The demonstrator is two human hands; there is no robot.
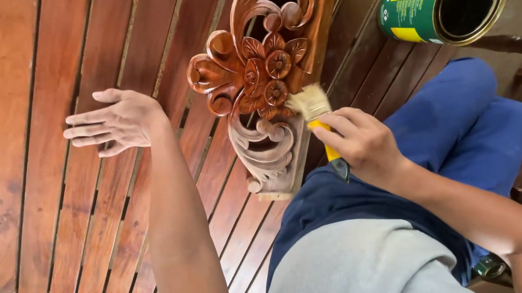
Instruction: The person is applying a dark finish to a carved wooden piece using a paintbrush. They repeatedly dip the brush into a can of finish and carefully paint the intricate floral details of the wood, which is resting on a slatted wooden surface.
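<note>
We grip a yellow-handled paintbrush [315,114] in our right hand [360,142], bristles touching the carved floral wood panel [258,78] whose long axis runs away from us, while our left hand [116,120] rests open on the slatted bench [21,203].

We wear blue trousers [456,117] that turn a darker navy toward the waist, and a light grey shirt [362,269] above them. Both our forearms are bare, with no sleeves, and neither our left hand [114,122] nor our right hand [358,142] is gloved.
</note>
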